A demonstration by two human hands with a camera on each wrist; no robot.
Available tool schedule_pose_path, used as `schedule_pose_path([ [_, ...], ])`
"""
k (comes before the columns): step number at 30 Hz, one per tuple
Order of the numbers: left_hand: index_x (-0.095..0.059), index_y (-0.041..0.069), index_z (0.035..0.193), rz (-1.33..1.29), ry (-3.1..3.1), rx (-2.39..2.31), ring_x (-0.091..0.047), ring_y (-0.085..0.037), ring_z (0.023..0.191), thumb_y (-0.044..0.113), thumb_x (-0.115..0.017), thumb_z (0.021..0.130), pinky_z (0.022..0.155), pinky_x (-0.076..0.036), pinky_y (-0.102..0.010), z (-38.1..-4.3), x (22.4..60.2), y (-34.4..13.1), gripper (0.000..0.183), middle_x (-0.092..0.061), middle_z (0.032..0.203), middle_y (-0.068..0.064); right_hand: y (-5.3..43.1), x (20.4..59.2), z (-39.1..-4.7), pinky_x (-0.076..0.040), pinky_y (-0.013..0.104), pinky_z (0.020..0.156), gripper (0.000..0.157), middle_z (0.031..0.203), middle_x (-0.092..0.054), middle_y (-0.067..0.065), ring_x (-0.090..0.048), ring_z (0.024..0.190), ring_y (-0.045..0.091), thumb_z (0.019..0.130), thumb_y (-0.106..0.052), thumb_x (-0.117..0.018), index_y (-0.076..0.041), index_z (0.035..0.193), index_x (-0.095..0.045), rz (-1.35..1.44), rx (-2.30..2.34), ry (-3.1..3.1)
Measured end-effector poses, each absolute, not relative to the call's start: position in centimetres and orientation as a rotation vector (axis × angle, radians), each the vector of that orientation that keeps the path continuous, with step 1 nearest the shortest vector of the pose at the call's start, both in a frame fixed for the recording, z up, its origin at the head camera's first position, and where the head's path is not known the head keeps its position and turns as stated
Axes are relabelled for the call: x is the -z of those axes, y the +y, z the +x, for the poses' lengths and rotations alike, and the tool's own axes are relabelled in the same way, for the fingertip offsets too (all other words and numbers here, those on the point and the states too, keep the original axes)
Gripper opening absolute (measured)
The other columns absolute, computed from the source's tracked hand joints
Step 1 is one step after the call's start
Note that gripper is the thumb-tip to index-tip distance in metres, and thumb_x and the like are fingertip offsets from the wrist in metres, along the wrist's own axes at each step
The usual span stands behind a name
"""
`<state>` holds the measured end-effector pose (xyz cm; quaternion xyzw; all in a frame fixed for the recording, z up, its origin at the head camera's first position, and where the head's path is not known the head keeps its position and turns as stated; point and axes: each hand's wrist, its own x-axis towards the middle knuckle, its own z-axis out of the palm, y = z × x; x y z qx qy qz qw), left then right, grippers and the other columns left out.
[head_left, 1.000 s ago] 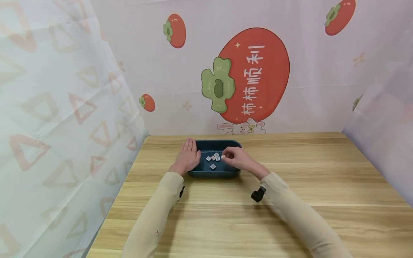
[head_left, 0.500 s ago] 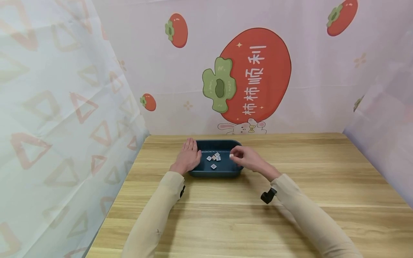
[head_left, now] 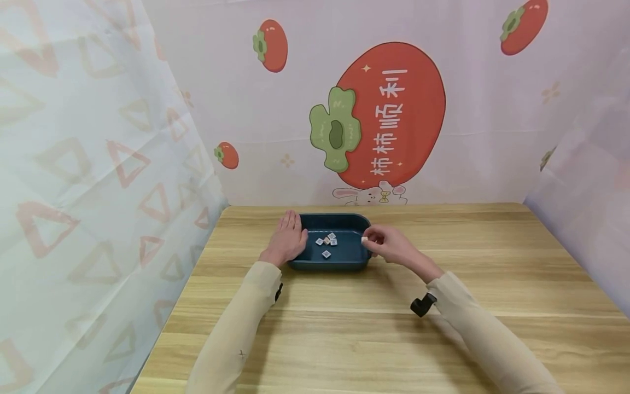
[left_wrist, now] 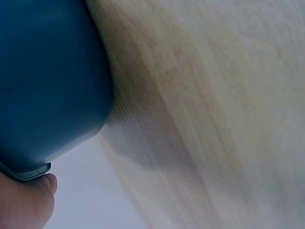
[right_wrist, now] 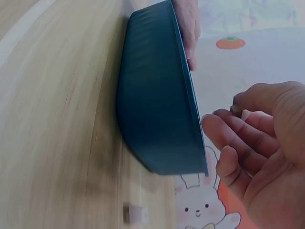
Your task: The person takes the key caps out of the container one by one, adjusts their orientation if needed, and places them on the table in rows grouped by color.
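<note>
Several small white cubes (head_left: pixel 327 241) with dark printed faces lie on the floor of a dark blue rectangular tray (head_left: pixel 344 257) in the head view. My left hand (head_left: pixel 287 238) rests with straight fingers over the tray's left rim; in the left wrist view, only a fingertip (left_wrist: pixel 28 200) shows at that rim. My right hand (head_left: pixel 394 245) is at the tray's right rim and pinches one small cube (right_wrist: pixel 236 110) between thumb and fingertip. The right wrist view has this hand just above the rim, its other fingers loosely bent.
A further small light block (right_wrist: pixel 137 214) lies on the wooden table (head_left: pixel 344 328) beyond the tray's right end in the right wrist view; I cannot make it out in the head view. A printed cloth wall (head_left: pixel 467 164) stands behind the table, another (head_left: pixel 98 191) on the left.
My right hand has moved right with the pinched cube, from above the tray's floor to its right rim. The left hand and the other cubes stay in place.
</note>
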<state>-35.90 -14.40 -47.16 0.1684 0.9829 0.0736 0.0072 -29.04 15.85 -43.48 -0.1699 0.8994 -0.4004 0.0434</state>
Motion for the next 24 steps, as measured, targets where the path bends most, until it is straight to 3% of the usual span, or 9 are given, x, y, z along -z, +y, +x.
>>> schedule_pose_path([
  [6,-0.016,-0.005,0.154,0.535,3.074,-0.229,-0.002,-0.032,0.154,0.037,-0.025,0.105,0.126,-0.007,-0.044,-35.8,46.9,-14.3,0.065,-0.006,0.165,-0.019,17.7,44.1,-28.9,-0.058,0.042,0.06,0.024,0.092,-0.07,0.02,-0.069,0.072,0.035,0.096,-0.021,-0.063,-0.002,0.11,-0.065,-0.572,1.28,2.721],
  [11,-0.016,-0.005,0.154,0.528,3.071,-0.22,-0.002,-0.031,0.154,0.036,-0.026,0.106,0.126,-0.007,-0.044,-35.7,46.8,-14.3,0.065,-0.006,0.165,-0.019,19.5,44.6,-28.6,-0.057,0.032,0.061,0.021,0.092,-0.07,0.022,-0.07,0.071,0.032,0.096,-0.018,-0.062,-0.002,0.109,-0.065,-0.563,1.266,2.74],
  [15,-0.014,-0.004,0.155,0.524,3.067,-0.224,0.0,-0.031,0.154,0.036,-0.027,0.106,0.126,-0.006,-0.043,-35.8,46.9,-14.3,0.065,-0.004,0.165,-0.018,20.9,45.0,-28.5,-0.055,0.025,0.06,0.02,0.09,-0.07,0.018,-0.068,0.069,0.025,0.096,-0.018,-0.063,-0.002,0.106,-0.066,-0.572,1.222,2.789],
  [20,-0.013,-0.004,0.155,0.517,3.068,-0.222,0.0,-0.03,0.154,0.037,-0.026,0.106,0.126,-0.005,-0.043,-35.7,47.0,-14.4,0.065,-0.003,0.165,-0.017,22.4,45.5,-28.4,-0.049,0.024,0.06,0.019,0.087,-0.069,0.005,-0.059,0.072,0.016,0.094,-0.02,-0.065,-0.004,0.104,-0.069,-0.59,1.104,2.901],
  [24,-0.012,-0.003,0.155,0.517,3.066,-0.212,0.0,-0.03,0.154,0.037,-0.025,0.106,0.126,-0.005,-0.042,-35.7,46.9,-14.3,0.065,-0.003,0.165,-0.017,23.2,45.9,-28.3,-0.048,0.024,0.062,0.019,0.089,-0.068,0.004,-0.056,0.073,0.013,0.094,-0.021,-0.065,-0.005,0.103,-0.07,-0.552,1.062,2.935],
])
